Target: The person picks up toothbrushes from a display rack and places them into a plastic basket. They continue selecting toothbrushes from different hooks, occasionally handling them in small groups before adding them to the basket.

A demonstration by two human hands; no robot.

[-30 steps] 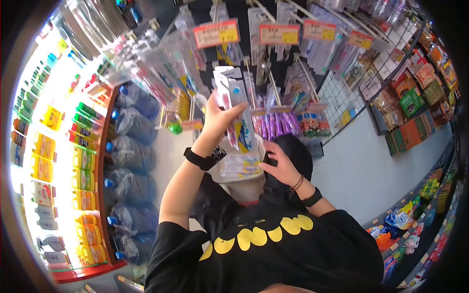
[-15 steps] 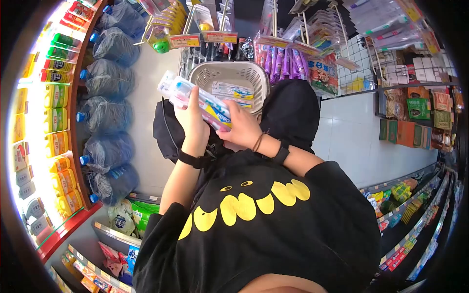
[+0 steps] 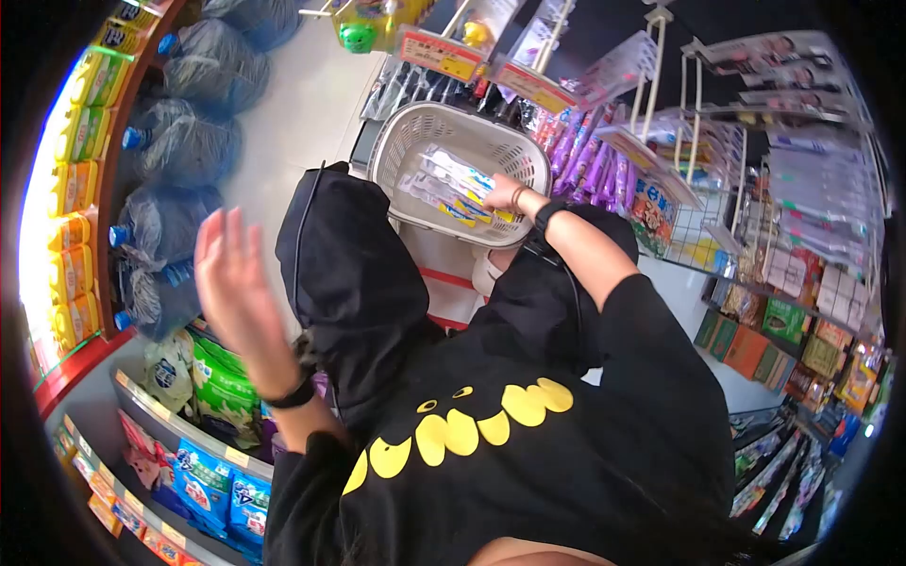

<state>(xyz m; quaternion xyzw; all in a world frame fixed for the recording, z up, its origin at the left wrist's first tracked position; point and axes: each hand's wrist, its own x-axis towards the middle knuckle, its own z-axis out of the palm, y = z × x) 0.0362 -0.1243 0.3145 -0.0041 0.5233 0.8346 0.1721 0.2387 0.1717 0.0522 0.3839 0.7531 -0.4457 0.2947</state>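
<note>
A pale grey plastic basket [image 3: 387, 140] stands on the floor before my knees. Long blister packs that look like toothbrush packs [image 3: 449, 179], clear with blue and yellow print, lie in it. My right hand [image 3: 499, 192] reaches over the basket's right side, its fingers closed on the near end of the packs. How many it grips is hidden. Out to the left, my left hand [image 3: 231, 274] is raised with nothing in it, fingers stretched out and slightly blurred, near the water bottles.
Large wrapped water bottles [image 3: 179, 222] line the left side. Hooks with price tags [image 3: 442, 52] and hanging packs, among them purple packs [image 3: 595, 165], rise behind the basket. Shelves with blue bags [image 3: 203, 481] stand at lower left, and a wire rack [image 3: 698, 222] at right.
The toothbrush packs held in both hands have gone down into the basket with my right hand. My left hand has let go and swung out left. The view has turned.
</note>
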